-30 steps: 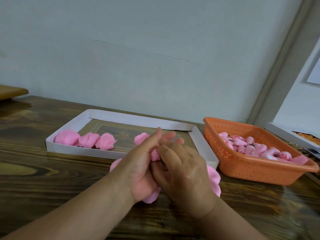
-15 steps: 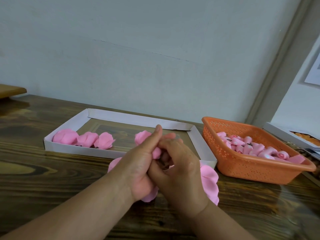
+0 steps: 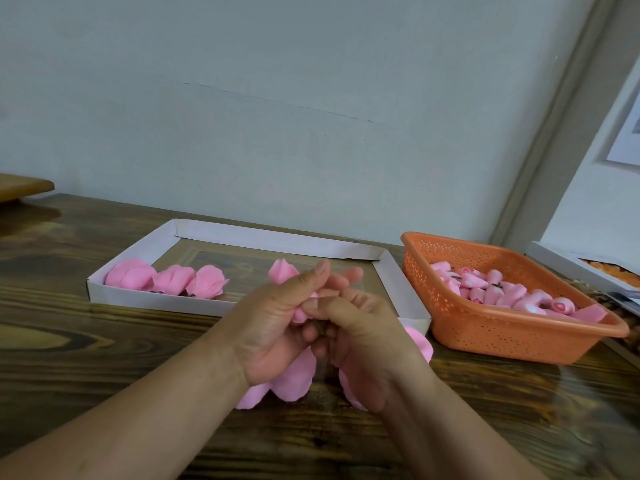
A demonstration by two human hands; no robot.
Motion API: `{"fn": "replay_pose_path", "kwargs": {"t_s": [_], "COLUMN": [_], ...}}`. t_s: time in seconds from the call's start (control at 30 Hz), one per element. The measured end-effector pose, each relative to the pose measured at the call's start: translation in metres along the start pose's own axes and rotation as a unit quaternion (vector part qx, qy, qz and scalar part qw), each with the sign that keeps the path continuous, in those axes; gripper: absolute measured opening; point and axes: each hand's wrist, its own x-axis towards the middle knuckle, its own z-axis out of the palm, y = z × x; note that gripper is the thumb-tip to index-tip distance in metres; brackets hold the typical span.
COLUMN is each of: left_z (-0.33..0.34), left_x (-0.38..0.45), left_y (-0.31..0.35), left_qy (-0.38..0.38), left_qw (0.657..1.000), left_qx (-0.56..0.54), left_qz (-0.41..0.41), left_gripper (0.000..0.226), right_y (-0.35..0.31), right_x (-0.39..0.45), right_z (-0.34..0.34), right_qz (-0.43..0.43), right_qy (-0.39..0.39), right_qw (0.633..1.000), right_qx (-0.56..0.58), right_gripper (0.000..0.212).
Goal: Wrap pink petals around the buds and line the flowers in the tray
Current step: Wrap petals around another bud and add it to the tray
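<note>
we saw the left hand (image 3: 277, 327) and right hand (image 3: 360, 337) pinching a soft pink fabric petal (image 3: 282, 271) between curled fingers, just before the white cardboard tray (image 3: 156, 299), where 3 pink flowers (image 3: 166, 278) lay.

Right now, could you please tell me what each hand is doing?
Left hand: closed, pinching the pink flower being wrapped.
Right hand: closed on the same flower.

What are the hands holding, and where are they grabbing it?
Both hands, left hand and right hand, pinch a pink flower low down, near its base; petals stick out above the fingers.
</note>
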Motion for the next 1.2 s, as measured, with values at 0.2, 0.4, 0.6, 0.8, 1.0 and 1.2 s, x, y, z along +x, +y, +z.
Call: {"fn": "replay_pose_path", "kwargs": {"t_s": [0.2,0.4,0.6,0.8,1.0,1.2], "left_z": [-0.004,-0.019,-0.021,-0.026,-0.027,-0.024], "left_x": [0.004,0.013,0.012,0.015,0.016,0.016], "left_y": [0.008,0.035,0.033,0.034,0.032,0.032], "left_qy": [0.030,0.128,0.181,0.193,0.179,0.172], "left_qw": [0.999,0.985,0.976,0.974,0.978,0.979], "left_qx": [-0.001,-0.017,-0.004,-0.003,0.004,0.008], "left_qz": [0.029,0.116,0.118,0.116,0.107,0.109], "left_gripper": [0.036,0.032,0.031,0.031,0.030,0.030], "right_y": [-0.004,-0.019,-0.010,-0.010,-0.003,-0.003], "right_x": [0.003,0.008,0.014,0.036,0.044,0.046], "right_z": [-0.004,-0.028,-0.018,-0.009,-0.002,-0.006], "right_qz": [-0.016,-0.121,-0.079,-0.051,-0.056,-0.049], "right_qy": [0.023,0.127,-0.022,-0.066,-0.095,-0.123], "right_qw": [0.997,0.926,0.814,0.741,0.707,0.726], "right_qx": [-0.071,-0.333,-0.575,-0.666,-0.699,-0.675], "right_gripper": [0.012,0.013,0.007,0.013,0.013,0.016]}}
